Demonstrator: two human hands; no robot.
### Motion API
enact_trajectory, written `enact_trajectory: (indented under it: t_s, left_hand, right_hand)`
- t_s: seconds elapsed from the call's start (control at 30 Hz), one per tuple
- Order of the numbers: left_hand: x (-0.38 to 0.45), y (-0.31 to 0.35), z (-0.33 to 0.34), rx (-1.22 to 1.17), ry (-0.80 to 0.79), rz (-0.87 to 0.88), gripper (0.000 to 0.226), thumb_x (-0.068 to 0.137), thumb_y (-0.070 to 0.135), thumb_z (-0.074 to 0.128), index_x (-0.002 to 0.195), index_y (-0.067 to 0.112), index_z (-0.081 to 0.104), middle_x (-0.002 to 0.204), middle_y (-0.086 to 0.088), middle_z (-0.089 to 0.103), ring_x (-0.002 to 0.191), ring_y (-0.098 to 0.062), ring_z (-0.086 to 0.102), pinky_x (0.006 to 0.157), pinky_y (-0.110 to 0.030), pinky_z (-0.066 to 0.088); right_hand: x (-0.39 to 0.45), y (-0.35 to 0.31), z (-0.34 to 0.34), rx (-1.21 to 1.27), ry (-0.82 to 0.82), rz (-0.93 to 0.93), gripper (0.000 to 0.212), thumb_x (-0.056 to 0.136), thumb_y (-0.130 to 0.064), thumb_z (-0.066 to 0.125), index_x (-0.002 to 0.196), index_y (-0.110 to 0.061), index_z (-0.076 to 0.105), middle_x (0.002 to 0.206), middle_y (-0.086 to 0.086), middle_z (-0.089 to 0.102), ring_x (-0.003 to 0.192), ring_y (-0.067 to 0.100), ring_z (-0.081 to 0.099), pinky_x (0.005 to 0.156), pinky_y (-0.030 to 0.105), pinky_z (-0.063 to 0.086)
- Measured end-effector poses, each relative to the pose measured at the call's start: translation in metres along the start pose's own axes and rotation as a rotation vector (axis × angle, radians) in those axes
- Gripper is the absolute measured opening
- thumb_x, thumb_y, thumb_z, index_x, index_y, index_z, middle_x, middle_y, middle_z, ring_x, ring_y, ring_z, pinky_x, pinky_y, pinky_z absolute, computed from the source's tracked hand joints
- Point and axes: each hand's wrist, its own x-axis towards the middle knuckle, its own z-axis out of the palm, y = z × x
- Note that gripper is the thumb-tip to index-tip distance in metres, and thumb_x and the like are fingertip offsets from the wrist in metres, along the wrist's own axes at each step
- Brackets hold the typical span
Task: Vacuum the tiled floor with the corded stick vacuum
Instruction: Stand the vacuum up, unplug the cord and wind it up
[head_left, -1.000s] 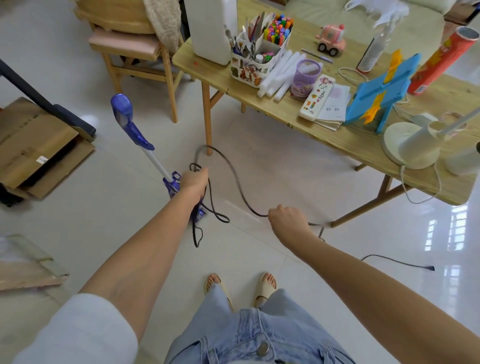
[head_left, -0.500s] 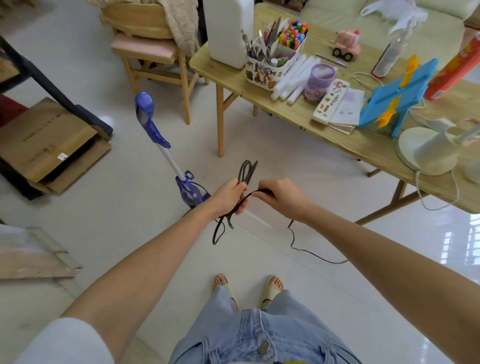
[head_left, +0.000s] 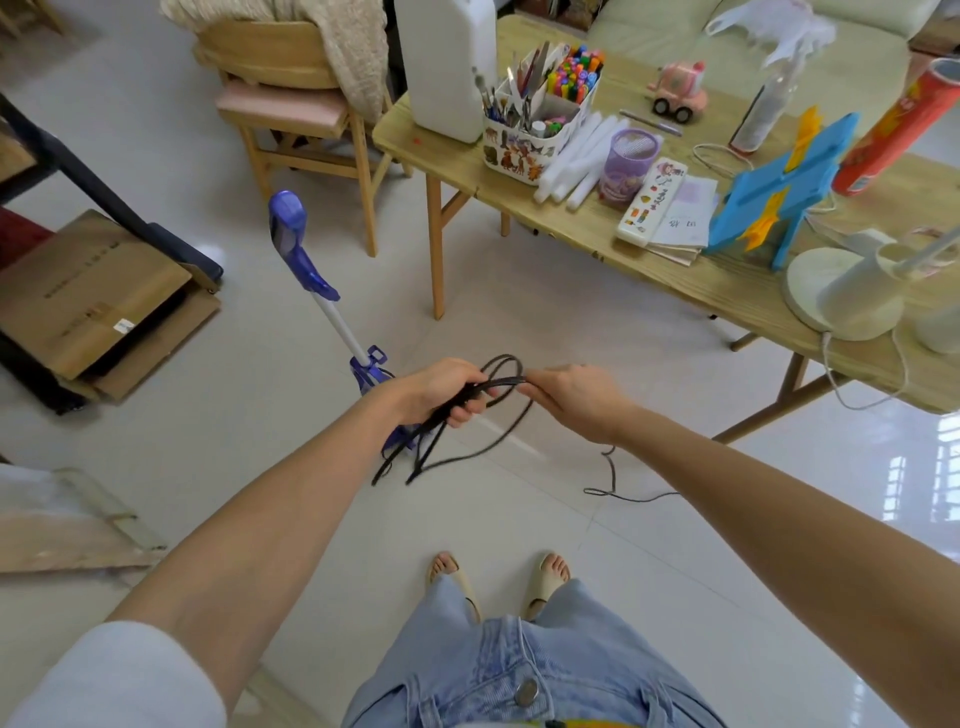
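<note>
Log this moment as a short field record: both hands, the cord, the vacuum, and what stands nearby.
left hand: grips a bundle of black cord loops
right hand: pinches the cord beside the left hand
power cord: black, partly coiled, loops hang below the hands; a loose length trails on the floor to the right
stick vacuum: purple, upright, unheld, just beyond the left hand
floor: pale glossy tiles
nearby: wooden table to the right, wooden chair behind the vacuum
vacuuming: not yet begun
</note>
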Motion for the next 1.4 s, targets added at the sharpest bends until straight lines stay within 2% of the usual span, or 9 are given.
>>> enact_trajectory:
  t_s: [0.23,0.4,0.5,0.6,0.7,0.8,1.07,1.2,1.4]
  left_hand:
    - [-0.005,-0.007,-0.010,-0.009,0.029,0.061,0.038,0.101,0.036,0.044,0.066,0.022,0.039,0.049,0.010,0.026,0.041,-0.005,0.018,0.036,-0.016,0.016]
    - [0.006,-0.030,-0.032,-0.759,0.621,0.022,0.036,0.103,0.023,0.038,0.067,0.017,0.037,0.053,0.004,0.028,0.033,-0.006,0.023,0.027,-0.015,0.017]
    - [0.011,-0.028,-0.033,-0.680,0.791,0.014,0.037,0.101,0.023,0.037,0.065,0.016,0.034,0.060,-0.001,0.031,0.044,-0.012,0.029,0.028,-0.014,0.024]
    - [0.014,-0.021,-0.020,-0.534,0.753,0.038,0.033,0.098,0.033,0.052,0.070,0.014,0.047,0.058,0.002,0.033,0.040,-0.010,0.027,0.030,-0.016,0.023]
    - [0.015,-0.023,0.000,-0.194,0.585,0.108,0.032,0.086,0.043,0.067,0.085,0.011,0.068,0.055,0.004,0.031,0.043,-0.010,0.025,0.038,-0.019,0.022]
    - [0.014,-0.022,0.015,-0.185,0.474,0.094,0.032,0.082,0.045,0.071,0.090,0.013,0.072,0.052,0.006,0.027,0.045,-0.010,0.024,0.040,-0.020,0.021]
    - [0.024,-0.010,0.016,-0.234,0.290,0.030,0.026,0.082,0.032,0.074,0.096,0.010,0.071,0.053,0.007,0.025,0.043,-0.009,0.018,0.037,-0.020,0.016]
    - [0.032,-0.001,0.009,-0.383,0.379,0.064,0.020,0.085,0.024,0.072,0.093,0.008,0.063,0.041,0.011,0.026,0.034,-0.005,0.019,0.033,-0.018,0.017]
    - [0.032,0.004,-0.036,-0.599,0.764,0.006,0.028,0.081,0.028,0.076,0.083,0.010,0.056,0.047,0.007,0.031,0.037,-0.007,0.022,0.035,-0.018,0.022]
  right_hand:
    - [-0.008,0.017,0.013,-0.005,0.092,0.130,0.039,0.101,-0.044,0.032,0.095,-0.010,0.051,0.086,0.008,0.060,0.073,0.034,0.058,0.059,0.037,0.040]
    - [-0.033,0.044,0.032,0.210,0.100,0.467,0.033,0.101,-0.035,0.042,0.079,-0.010,0.042,0.074,0.009,0.048,0.070,0.030,0.047,0.059,0.033,0.024]
    - [-0.039,0.039,0.041,0.146,0.050,0.624,0.042,0.102,-0.042,0.032,0.079,-0.011,0.045,0.076,0.012,0.056,0.074,0.032,0.051,0.060,0.034,0.030]
    - [-0.029,0.018,0.040,0.207,0.061,0.709,0.051,0.105,-0.041,0.024,0.090,-0.007,0.058,0.096,0.021,0.064,0.092,0.039,0.058,0.071,0.038,0.040]
    - [-0.011,-0.014,0.031,0.342,0.012,0.587,0.046,0.106,-0.035,0.026,0.069,-0.015,0.044,0.082,0.017,0.057,0.082,0.034,0.055,0.067,0.033,0.033]
    - [0.001,-0.038,0.030,0.366,-0.027,0.452,0.045,0.105,-0.035,0.027,0.065,-0.019,0.037,0.068,0.005,0.049,0.071,0.028,0.048,0.063,0.033,0.031]
    - [-0.003,-0.049,0.024,0.234,-0.079,0.265,0.038,0.105,-0.035,0.025,0.111,-0.007,0.050,0.087,0.018,0.062,0.078,0.037,0.058,0.064,0.037,0.039]
    - [-0.006,-0.043,0.018,0.286,-0.078,0.273,0.030,0.105,-0.034,0.028,0.093,-0.013,0.045,0.086,0.017,0.062,0.078,0.036,0.057,0.068,0.040,0.042]
    - [-0.059,0.007,0.035,0.132,-0.235,0.415,0.034,0.104,-0.041,0.024,0.087,-0.016,0.040,0.070,0.002,0.047,0.072,0.028,0.051,0.063,0.035,0.036]
